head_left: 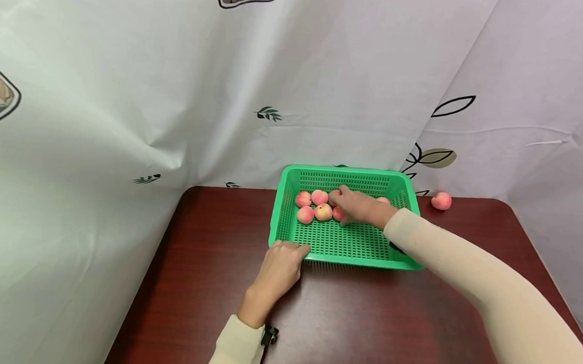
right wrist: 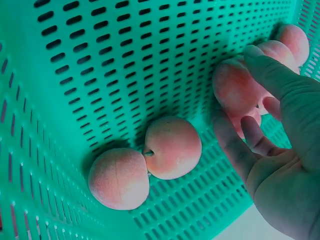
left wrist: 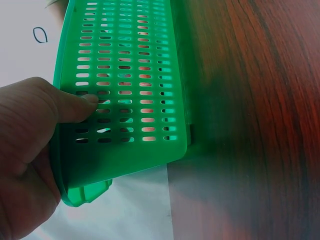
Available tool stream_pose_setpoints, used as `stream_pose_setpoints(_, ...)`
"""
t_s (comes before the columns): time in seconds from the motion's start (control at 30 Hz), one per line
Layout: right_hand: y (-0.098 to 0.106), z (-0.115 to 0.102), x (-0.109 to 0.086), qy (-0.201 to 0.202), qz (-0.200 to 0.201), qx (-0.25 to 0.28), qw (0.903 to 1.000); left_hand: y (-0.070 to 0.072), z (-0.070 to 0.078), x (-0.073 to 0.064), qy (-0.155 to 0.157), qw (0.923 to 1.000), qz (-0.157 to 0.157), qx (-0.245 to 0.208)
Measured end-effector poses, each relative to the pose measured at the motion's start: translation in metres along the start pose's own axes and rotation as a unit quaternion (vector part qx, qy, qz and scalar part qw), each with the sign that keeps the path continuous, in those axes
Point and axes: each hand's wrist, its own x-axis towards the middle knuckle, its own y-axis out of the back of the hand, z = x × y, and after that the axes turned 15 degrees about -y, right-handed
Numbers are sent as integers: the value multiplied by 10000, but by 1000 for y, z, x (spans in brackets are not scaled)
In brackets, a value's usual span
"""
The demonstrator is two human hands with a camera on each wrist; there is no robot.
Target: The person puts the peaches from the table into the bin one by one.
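Observation:
A green plastic basket (head_left: 355, 244) with slotted walls holds several pink-red peaches (head_left: 306, 214). At its near left corner my left hand (head_left: 280, 266) grips the rim; in the left wrist view the thumb (left wrist: 80, 106) lies against the outside of the slotted wall. My right hand (head_left: 357, 204) reaches into the basket, its thumb and fingers around a peach (right wrist: 235, 86) in the right wrist view. More peaches sit right behind that one. Two others, a paler peach (right wrist: 120, 178) and a rosy peach (right wrist: 173, 147), lie together nearer the wrist, mostly hidden by the right arm in the head view.
A single peach (head_left: 441, 200) lies outside the basket, on the dark red-brown table (head_left: 198, 299) at its back right edge. White printed sheeting (head_left: 216, 97) hangs behind and beside the table. The basket stands close to the back sheet.

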Motion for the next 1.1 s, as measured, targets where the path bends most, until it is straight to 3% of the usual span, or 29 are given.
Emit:
stream_pose_setpoints(0.3, 31, 2, -18, -42, 344, -509, 9981, -3, 0, 0, -46, 9999, 105, -18)
stream_pose_setpoints(0.47, 57, 0, -42, -53, 553, -671, 9962, -2, -1, -1, 1, 10000, 22, -2)
stream_pose_setpoints(0.63, 76, 5, -72, 336, 998, -552, 9929, -2, -2, 0, 1, 10000, -1, -40)
stream_pose_setpoints(0.73, 84, 12, -85, 810, 1543, -591, 9829, -2, -2, -1, 17, 10000, 25, -19)
stream_pose_setpoints(0.87, 93, 26, -98, 1404, 2435, -755, 9567, -2, -2, -1, 41, 10000, 23, 9)
stream_pose_setpoints(0.97, 99, 42, -109, 1531, 2917, -770, 9410, -2, -2, 0, 25, 10000, -16, -18)
stream_pose_setpoints(1.1, 102, 64, -122, 1354, 3134, -603, 9380, -3, -2, 1, 29, 10000, -60, -26)
